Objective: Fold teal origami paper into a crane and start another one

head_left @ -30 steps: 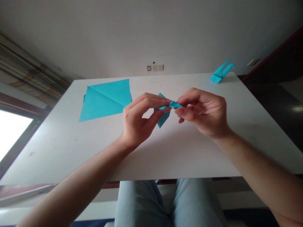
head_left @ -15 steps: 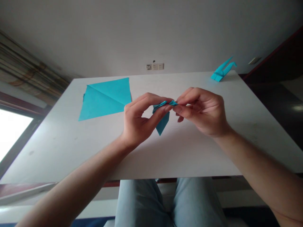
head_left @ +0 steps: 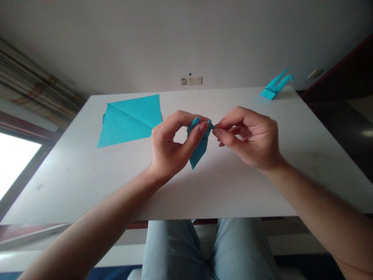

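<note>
White table (head_left: 233,194), creased blue paper sheet (head_left: 129,120) lay to the left, blue origami crane (head_left: 274,87) stood at the far edge, left hand (head_left: 170,146) pinched the folded blue paper (head_left: 199,147) between thumb and forefinger, its point hanging below them, right hand (head_left: 247,138) closed narrowly on the paper's top tip between thumb and forefinger

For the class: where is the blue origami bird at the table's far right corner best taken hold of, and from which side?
Probably by the origami bird's folded base, pinched from the near side. The base is the widest part and lies low on the table, while the two slim points rising from it look likely to bend under a grip.
</note>
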Tool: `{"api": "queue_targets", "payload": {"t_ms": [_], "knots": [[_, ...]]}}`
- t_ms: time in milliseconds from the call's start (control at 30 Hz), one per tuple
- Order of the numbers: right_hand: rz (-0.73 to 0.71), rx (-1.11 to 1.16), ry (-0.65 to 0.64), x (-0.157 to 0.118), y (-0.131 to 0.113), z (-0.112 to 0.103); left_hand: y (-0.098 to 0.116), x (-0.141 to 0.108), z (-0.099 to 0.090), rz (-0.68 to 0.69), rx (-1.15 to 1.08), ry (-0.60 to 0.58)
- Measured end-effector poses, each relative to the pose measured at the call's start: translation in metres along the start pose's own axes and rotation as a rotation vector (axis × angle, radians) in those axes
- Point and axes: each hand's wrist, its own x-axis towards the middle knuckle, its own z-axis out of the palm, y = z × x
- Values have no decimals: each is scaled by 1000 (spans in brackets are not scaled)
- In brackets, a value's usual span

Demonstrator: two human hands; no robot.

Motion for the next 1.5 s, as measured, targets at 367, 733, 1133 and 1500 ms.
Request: {"api": "queue_targets", "payload": {"t_ms": [367,733,1133,1500], "knots": [[-25,-37,-35,1,3,-1,-6,3,4,109,-45,15],[-45,-81,-73,3,2,2,4,5,3,-68,-79,-12],[25,-49,-108,4,1,-1,3,5,2,-241,-168,-78],[81,54,-76,7,7,0,-2,7,2,-364,-309,-178]]}}
